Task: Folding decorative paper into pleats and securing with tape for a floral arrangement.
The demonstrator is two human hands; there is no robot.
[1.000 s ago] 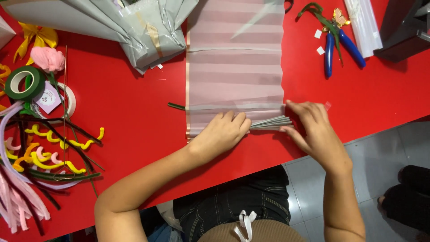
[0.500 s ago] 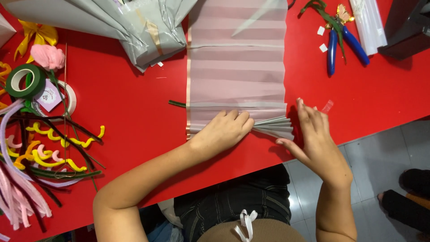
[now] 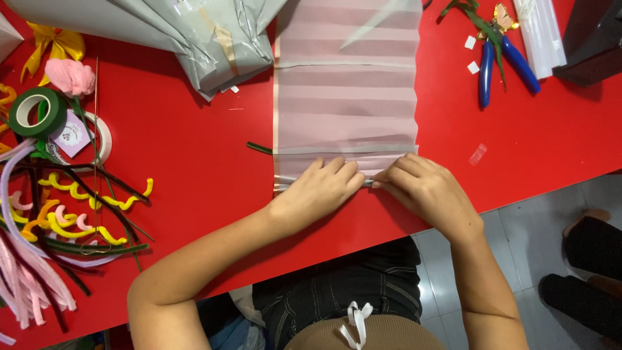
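Note:
A long sheet of pale pink translucent paper (image 3: 346, 84) lies on the red table (image 3: 188, 149), creased in bands, with its near end gathered into narrow pleats. My left hand (image 3: 321, 191) presses flat on the pleated stack near its left side. My right hand (image 3: 427, 191) pinches the folded pleats just to the right, its fingertips almost touching my left fingers. A dark green stem (image 3: 259, 148) sticks out from under the paper's left edge.
Grey wrapping sheets (image 3: 214, 39) lie at the top left. Green tape roll (image 3: 35, 111), white tape roll (image 3: 97, 137), a pink pompom flower (image 3: 70, 76) and pipe cleaners (image 3: 58, 220) crowd the left. Blue-handled pliers (image 3: 502, 61) lie top right. The table edge runs near my body.
My right hand has slid left along the pleats, from the paper's right edge to meet my left hand at the middle. The left hand has stayed pressed on the folds.

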